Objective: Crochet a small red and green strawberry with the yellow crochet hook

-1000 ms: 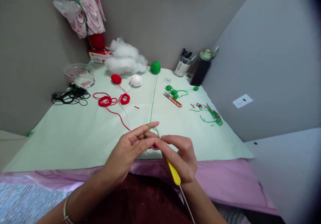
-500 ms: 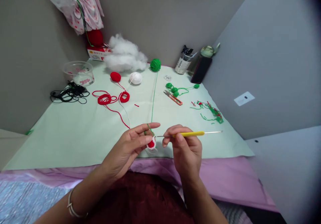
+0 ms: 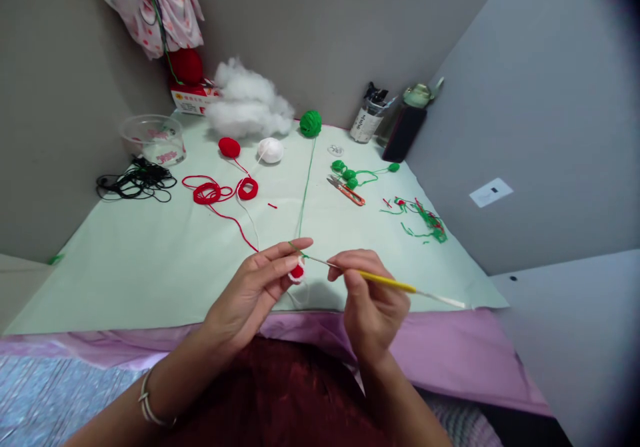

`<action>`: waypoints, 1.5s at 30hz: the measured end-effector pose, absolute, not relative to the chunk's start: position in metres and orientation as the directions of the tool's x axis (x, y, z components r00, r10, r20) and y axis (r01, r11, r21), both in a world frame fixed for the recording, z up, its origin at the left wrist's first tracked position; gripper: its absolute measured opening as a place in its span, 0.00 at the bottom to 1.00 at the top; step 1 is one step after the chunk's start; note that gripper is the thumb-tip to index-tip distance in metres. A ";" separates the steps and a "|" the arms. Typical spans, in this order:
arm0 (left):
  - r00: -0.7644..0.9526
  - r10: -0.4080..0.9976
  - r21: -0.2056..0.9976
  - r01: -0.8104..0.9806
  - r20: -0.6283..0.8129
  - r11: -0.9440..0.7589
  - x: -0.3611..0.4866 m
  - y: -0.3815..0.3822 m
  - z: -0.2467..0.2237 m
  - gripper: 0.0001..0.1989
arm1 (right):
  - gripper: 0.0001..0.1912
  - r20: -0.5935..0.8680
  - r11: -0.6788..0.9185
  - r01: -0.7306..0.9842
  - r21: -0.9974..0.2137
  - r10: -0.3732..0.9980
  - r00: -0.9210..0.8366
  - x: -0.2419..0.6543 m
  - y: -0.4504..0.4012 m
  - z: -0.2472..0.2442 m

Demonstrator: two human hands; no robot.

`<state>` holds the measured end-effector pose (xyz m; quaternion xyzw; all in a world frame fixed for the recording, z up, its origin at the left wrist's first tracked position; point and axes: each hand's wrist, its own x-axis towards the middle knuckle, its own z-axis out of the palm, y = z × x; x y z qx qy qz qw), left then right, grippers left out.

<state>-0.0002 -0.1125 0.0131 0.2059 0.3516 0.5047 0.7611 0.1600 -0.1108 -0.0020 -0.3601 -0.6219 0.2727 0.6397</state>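
Note:
Between thumb and fingers, my left hand [image 3: 255, 287] pinches a small red and white crocheted piece [image 3: 297, 272]. A green strand [image 3: 307, 193] runs from the green yarn ball [image 3: 311, 123] to my left index finger. My right hand [image 3: 373, 297] grips a yellow-handled crochet hook [image 3: 387, 281], its metal tip at the top of the piece beside the green yarn. The other end of the hook points right and slightly down. A loose white strand hangs under the piece.
Red yarn [image 3: 207, 193], a white yarn ball [image 3: 271, 150] and stuffing [image 3: 250, 103] lie beyond my left hand. Orange snips [image 3: 346, 191], small green pieces [image 3: 351, 183] and yarn scraps [image 3: 430, 220] lie on the right. Black cord [image 3: 137, 180] sits near a clear tub [image 3: 155, 141].
The crocheted piece and my left fingers have moved slightly up and left. The hook has tilted, its right end swinging down, and its tip has shifted up and left.

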 end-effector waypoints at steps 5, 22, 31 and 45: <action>0.141 0.969 0.811 -0.531 -0.203 0.247 0.004 -0.115 0.011 0.12 | 0.08 0.417 0.411 -0.191 -0.892 0.909 0.008 0.156 -0.104 0.002; 0.233 0.951 0.831 -0.472 -0.204 0.294 0.000 -0.120 0.014 0.12 | 0.08 0.278 0.220 -0.416 -0.883 0.957 -0.084 0.164 -0.100 0.007; 0.189 0.971 0.879 -0.424 -0.149 0.217 -0.003 -0.121 0.012 0.10 | 0.09 0.448 0.428 -0.208 -0.880 0.892 -0.064 0.169 -0.109 0.007; 0.077 0.993 0.927 -0.358 -0.090 0.112 -0.001 -0.120 0.019 0.11 | 0.11 0.771 0.783 0.232 -0.578 0.616 -0.160 0.170 -0.116 0.003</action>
